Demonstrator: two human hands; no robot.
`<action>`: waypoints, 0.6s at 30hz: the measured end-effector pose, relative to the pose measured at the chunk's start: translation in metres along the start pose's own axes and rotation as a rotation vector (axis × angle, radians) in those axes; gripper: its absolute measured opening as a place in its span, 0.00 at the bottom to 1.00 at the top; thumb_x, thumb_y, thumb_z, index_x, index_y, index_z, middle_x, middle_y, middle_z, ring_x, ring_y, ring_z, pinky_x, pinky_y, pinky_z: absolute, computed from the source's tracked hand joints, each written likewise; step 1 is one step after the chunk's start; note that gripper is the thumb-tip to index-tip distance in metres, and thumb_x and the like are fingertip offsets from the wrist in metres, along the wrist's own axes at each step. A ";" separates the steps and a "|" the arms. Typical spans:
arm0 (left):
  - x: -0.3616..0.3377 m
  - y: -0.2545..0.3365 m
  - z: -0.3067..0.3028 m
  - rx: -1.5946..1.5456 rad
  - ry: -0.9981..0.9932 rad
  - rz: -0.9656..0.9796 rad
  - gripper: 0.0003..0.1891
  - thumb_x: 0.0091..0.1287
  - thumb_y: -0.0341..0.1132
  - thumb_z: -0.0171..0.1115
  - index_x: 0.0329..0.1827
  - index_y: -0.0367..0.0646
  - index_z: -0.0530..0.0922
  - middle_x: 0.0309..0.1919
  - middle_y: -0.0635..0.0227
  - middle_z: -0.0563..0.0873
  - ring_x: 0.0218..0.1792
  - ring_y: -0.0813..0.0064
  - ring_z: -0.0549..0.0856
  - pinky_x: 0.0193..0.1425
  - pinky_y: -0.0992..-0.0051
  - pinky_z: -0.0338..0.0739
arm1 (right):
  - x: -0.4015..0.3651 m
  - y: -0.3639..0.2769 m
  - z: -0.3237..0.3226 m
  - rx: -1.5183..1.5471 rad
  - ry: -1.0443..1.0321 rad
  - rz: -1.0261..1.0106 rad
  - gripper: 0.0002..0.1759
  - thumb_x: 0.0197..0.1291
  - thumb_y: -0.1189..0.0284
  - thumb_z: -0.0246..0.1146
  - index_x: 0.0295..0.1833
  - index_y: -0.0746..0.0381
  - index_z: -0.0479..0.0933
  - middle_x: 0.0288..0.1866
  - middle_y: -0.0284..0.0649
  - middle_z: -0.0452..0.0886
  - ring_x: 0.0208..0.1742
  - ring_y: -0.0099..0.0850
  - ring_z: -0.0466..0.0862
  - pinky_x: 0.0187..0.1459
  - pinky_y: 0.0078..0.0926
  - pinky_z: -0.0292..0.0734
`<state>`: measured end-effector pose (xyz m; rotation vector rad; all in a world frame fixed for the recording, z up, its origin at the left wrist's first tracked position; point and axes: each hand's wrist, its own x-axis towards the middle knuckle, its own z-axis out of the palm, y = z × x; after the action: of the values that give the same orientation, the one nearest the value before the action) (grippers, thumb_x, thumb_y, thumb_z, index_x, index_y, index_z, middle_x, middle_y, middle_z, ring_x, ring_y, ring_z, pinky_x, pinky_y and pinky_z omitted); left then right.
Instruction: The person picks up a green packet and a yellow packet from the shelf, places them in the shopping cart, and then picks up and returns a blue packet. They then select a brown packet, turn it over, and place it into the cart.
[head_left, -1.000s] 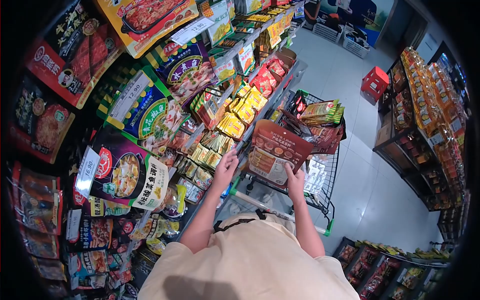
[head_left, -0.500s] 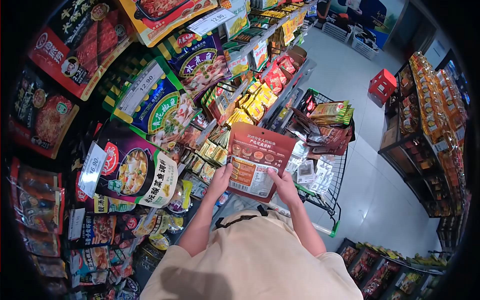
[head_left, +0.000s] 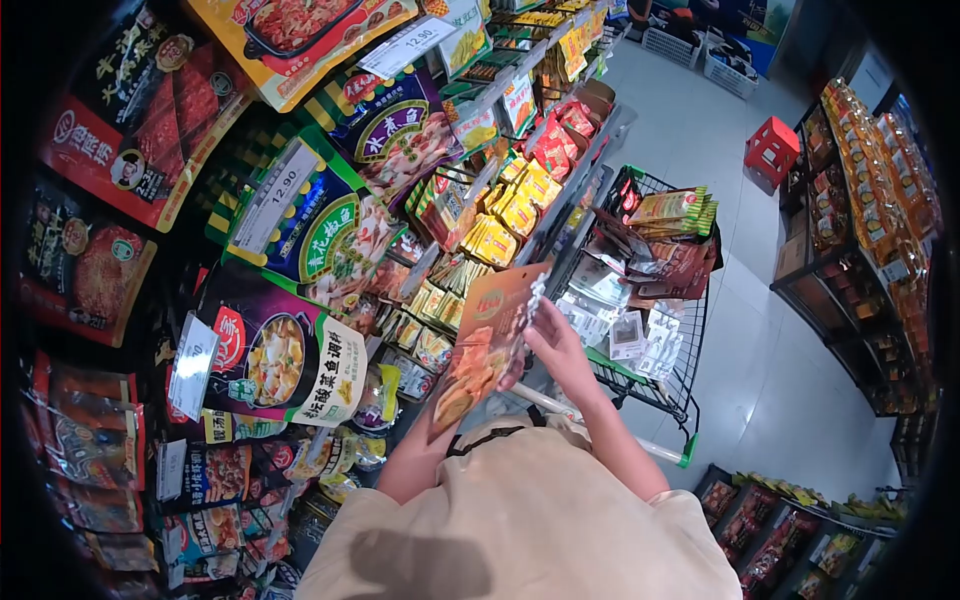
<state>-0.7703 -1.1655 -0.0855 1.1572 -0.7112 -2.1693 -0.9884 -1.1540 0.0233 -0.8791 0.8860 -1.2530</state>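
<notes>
A reddish-brown food pouch [head_left: 482,340] is tilted in front of my body, its printed front with a food picture turned towards the shelves. My right hand [head_left: 558,348] is at the pouch's right edge, fingers bent and partly apart; whether they grip it is unclear. The left forearm reaches up behind the pouch, which hides most of my left hand [head_left: 512,372]; only some fingertips show near the lower right edge. Just beyond is a shopping cart [head_left: 697,372] holding stacked pouches [head_left: 665,262] and silvery packets [head_left: 628,335].
Shelves on the left hold large seasoning packs [head_left: 270,350] with price tags [head_left: 272,196]. Snack racks [head_left: 850,230] stand at the right. A red box [head_left: 771,151] is on the floor, white baskets [head_left: 730,75] further back. Low bins [head_left: 765,535] are at lower right.
The pouch has turned from its text side to its picture side and tilted. My right hand has loosened and shifted at its edge; my left hand has gone behind it. The view has shifted slightly.
</notes>
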 end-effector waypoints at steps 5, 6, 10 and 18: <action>-0.002 -0.015 0.010 -0.310 -0.091 0.018 0.28 0.74 0.54 0.52 0.66 0.40 0.73 0.59 0.57 0.82 0.58 0.62 0.83 0.57 0.59 0.80 | 0.001 0.001 -0.010 0.354 -0.019 0.216 0.15 0.72 0.67 0.61 0.58 0.63 0.73 0.52 0.36 0.83 0.51 0.24 0.81 0.55 0.29 0.76; -0.002 -0.016 0.011 -0.338 -0.095 0.021 0.28 0.74 0.54 0.52 0.66 0.40 0.73 0.59 0.57 0.82 0.58 0.61 0.82 0.57 0.59 0.80 | 0.002 0.003 -0.011 0.362 -0.011 0.212 0.15 0.72 0.67 0.61 0.58 0.63 0.73 0.52 0.36 0.83 0.51 0.24 0.81 0.55 0.29 0.76; -0.006 -0.020 0.012 -0.407 -0.091 0.036 0.29 0.74 0.54 0.52 0.67 0.41 0.71 0.60 0.57 0.81 0.59 0.60 0.82 0.59 0.58 0.80 | 0.000 0.007 -0.008 0.505 0.105 0.088 0.11 0.72 0.68 0.61 0.53 0.62 0.75 0.47 0.35 0.85 0.41 0.21 0.84 0.42 0.22 0.80; -0.030 -0.013 0.007 -0.393 -0.077 0.099 0.30 0.75 0.56 0.51 0.69 0.42 0.69 0.62 0.57 0.80 0.61 0.58 0.81 0.61 0.57 0.79 | -0.006 -0.003 -0.017 0.450 0.263 -0.020 0.10 0.70 0.68 0.64 0.47 0.64 0.77 0.42 0.33 0.84 0.40 0.16 0.82 0.44 0.19 0.78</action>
<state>-0.7659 -1.1340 -0.0745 0.8211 -0.3402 -2.1525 -1.0056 -1.1492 0.0195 -0.3718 0.7537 -1.5314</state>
